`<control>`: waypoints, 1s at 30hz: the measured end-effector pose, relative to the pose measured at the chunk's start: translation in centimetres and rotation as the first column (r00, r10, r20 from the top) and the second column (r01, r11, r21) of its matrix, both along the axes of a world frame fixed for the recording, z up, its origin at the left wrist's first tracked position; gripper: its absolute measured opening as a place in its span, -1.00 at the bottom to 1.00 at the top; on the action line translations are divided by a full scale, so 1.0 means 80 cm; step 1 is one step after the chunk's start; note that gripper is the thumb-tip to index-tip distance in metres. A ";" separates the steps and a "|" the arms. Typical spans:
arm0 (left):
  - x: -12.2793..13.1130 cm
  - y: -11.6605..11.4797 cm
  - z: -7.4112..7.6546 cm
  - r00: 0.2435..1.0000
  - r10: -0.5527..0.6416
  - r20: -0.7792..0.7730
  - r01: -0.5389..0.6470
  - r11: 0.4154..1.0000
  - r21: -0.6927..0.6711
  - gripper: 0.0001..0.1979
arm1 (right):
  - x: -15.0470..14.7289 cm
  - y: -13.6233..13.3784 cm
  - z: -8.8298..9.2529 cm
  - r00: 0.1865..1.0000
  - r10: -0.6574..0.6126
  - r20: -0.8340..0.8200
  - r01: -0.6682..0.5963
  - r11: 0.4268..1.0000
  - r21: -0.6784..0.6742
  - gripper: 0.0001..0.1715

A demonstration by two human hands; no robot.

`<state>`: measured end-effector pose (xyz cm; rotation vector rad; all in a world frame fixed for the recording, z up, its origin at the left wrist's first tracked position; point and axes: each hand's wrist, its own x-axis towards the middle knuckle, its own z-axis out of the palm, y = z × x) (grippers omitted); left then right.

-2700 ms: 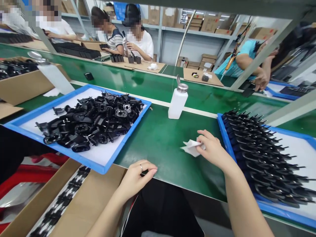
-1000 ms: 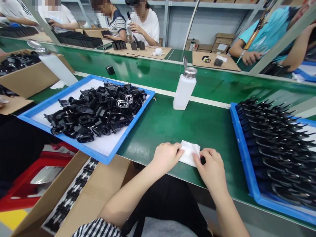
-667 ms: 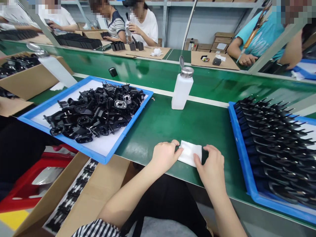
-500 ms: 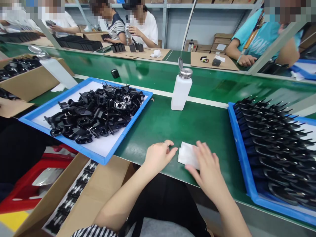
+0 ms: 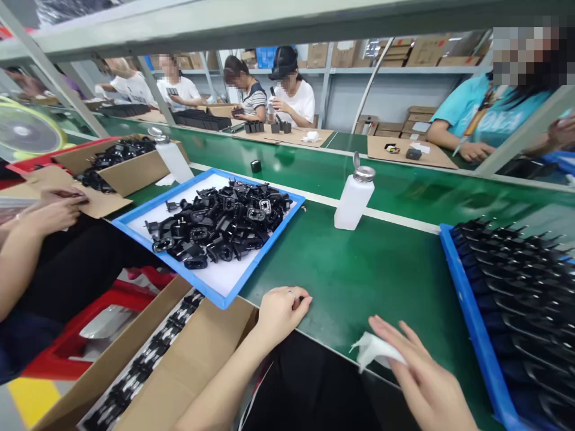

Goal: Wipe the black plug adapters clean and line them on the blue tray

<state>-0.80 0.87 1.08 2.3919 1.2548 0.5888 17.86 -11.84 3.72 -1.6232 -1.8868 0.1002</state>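
My left hand (image 5: pixel 282 312) rests at the front edge of the green bench, its fingers curled in and nothing visible in them. My right hand (image 5: pixel 424 365) is over the bench edge, lower right. Between its thumb and fingers it holds a white wipe (image 5: pixel 375 352), crumpled and hanging toward the left. Beyond both hands stands a white pump dispenser bottle (image 5: pixel 353 200) with its metal lid flipped up. Near my left hand, a blue-rimmed tray (image 5: pixel 263 263) bears a heap of black plastic plug housings (image 5: pixel 220 224).
At the right, another blue tray (image 5: pixel 467 317) carries rows of black parts with pins (image 5: pixel 516 287). An open carton (image 5: pixel 193 353) of parts stands below the bench, left. A co-worker's hands (image 5: pixel 56 209) are at far left, near a second bottle (image 5: pixel 173 158). Several people sit opposite.
My right hand has picked the wipe up off the bench and drawn it toward me and to the right. My left fingers have curled in more. The view has tilted up and turned left.
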 end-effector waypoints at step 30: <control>-0.020 0.217 0.177 0.924 0.235 -0.302 -0.204 0.970 0.131 -0.75 | 0.075 0.302 0.108 0.940 -0.342 -0.011 0.338 0.922 0.187 -0.54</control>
